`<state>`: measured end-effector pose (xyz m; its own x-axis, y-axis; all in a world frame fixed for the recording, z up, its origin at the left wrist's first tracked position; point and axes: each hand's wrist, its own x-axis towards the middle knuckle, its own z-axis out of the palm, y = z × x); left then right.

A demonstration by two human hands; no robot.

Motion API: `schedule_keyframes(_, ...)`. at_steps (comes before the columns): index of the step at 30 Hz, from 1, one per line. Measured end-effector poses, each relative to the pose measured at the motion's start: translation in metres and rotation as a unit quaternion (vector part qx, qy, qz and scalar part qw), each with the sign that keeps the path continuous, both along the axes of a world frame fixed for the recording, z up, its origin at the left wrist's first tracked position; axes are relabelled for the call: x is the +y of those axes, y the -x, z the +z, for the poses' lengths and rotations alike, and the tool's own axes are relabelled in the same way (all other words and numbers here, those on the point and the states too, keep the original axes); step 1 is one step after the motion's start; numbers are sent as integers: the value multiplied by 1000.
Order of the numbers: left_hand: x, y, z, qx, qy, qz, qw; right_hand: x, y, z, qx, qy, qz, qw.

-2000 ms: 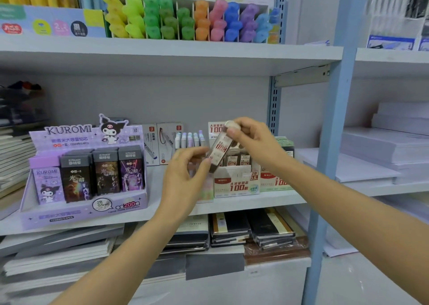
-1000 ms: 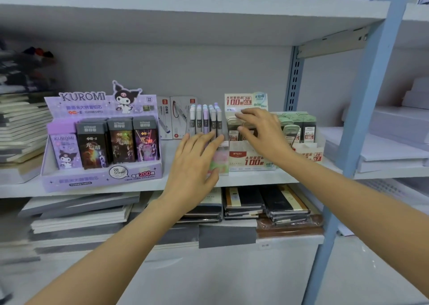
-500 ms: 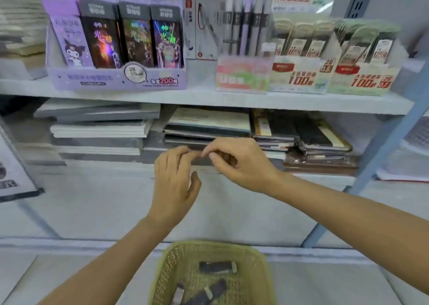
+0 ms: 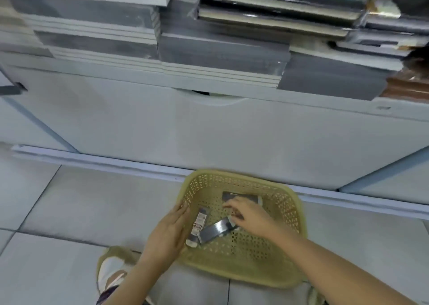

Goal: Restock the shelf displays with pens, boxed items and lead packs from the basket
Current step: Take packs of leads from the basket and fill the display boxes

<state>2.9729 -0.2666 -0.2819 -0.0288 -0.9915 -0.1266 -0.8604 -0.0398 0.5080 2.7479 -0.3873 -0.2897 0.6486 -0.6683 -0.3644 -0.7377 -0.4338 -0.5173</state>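
Note:
A yellow perforated basket (image 4: 295, 203) stands on the floor tiles below the shelf. Three lead packs lie in it: one with a red and white label (image 4: 200, 223) at the left, a grey one (image 4: 214, 231) lying slantwise in the middle, and a dark one (image 4: 241, 197) at the back. My left hand (image 4: 169, 232) rests with straight fingers against the basket's left rim, beside the labelled pack. My right hand (image 4: 253, 218) is inside the basket, its fingers and thumb curled onto the near end of the grey pack. The shelf displays are out of view.
Stacks of grey and white notebooks (image 4: 220, 56) fill the low shelf above. A white base panel (image 4: 209, 130) and a floor rail stand just behind the basket. A blue upright (image 4: 380, 172) slants at the right. My shoe (image 4: 111, 272) is at the bottom left.
The view dropped from the lead displays to the floor. Both hands came down from shelf height into the basket. The right hand, empty before, now curls onto a pack.

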Motion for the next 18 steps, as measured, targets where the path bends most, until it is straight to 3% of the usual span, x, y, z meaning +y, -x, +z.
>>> schedule_keyframes(6, 0, 5, -11, -81, 91, -32, 992, 24, 11, -59, 73, 88, 49, 992)
schedule_keyframes(13, -5, 15, -24, -134, 93, -27, 986, 16, 20, -65, 32, 116, 99, 988)
schedule_keyframes(18, -21, 35, -21, -80, 85, -80, 990, 11, 24, -57, 20, 84, 103, 991)
